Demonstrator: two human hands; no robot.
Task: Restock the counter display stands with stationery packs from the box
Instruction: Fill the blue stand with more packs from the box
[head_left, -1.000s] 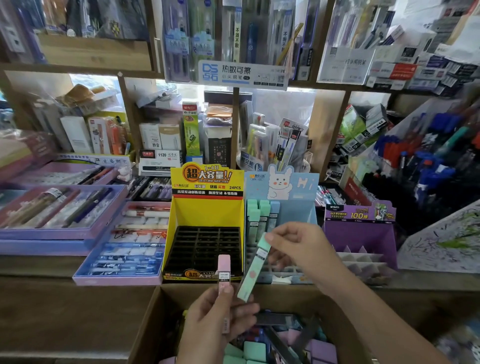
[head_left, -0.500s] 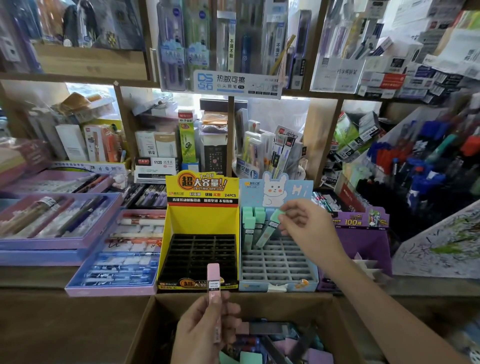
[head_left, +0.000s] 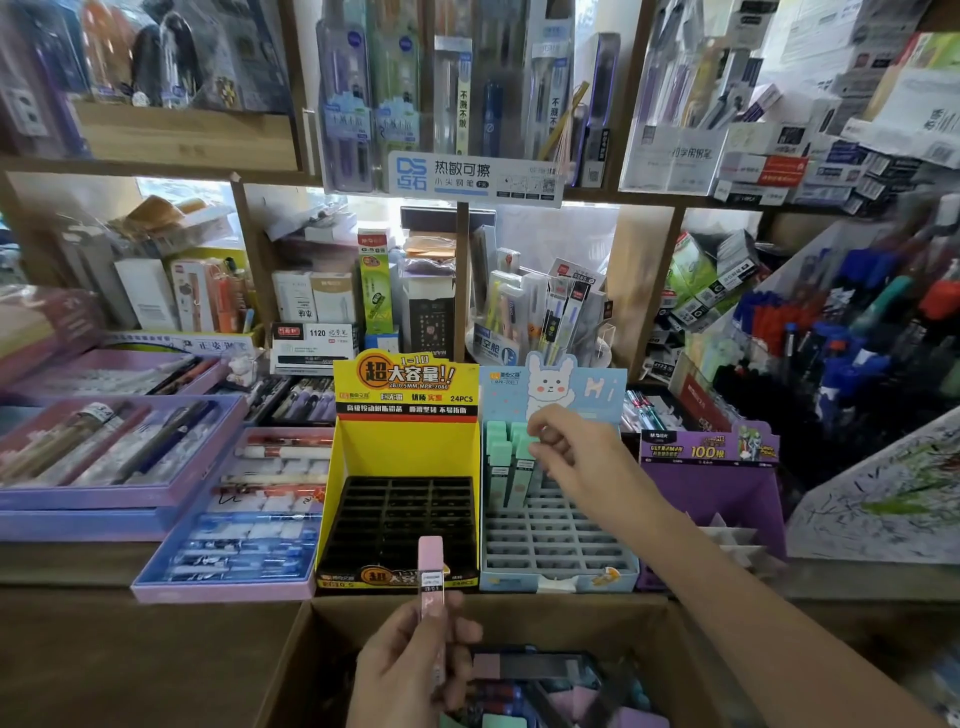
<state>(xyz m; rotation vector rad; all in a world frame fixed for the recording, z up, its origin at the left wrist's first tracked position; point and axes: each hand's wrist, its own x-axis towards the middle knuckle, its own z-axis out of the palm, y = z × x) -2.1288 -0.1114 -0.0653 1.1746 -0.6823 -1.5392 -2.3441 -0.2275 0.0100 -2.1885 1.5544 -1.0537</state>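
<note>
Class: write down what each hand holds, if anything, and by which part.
Left hand grips a pink pack by its lower half. Right hand has fingertips at the top of a green pack in the blue stand; whether it grips is unclear.

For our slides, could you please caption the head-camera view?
Right hand touches the top of a green pack in the blue rabbit stand; left hand holds a pink pack over the box.

Yellow stand (head_left: 405, 387) reads "24PCS", blue stand (head_left: 602, 389) "Hi", purple stand (head_left: 707, 448) "100" — white box (head_left: 314, 340) "1120".
</note>
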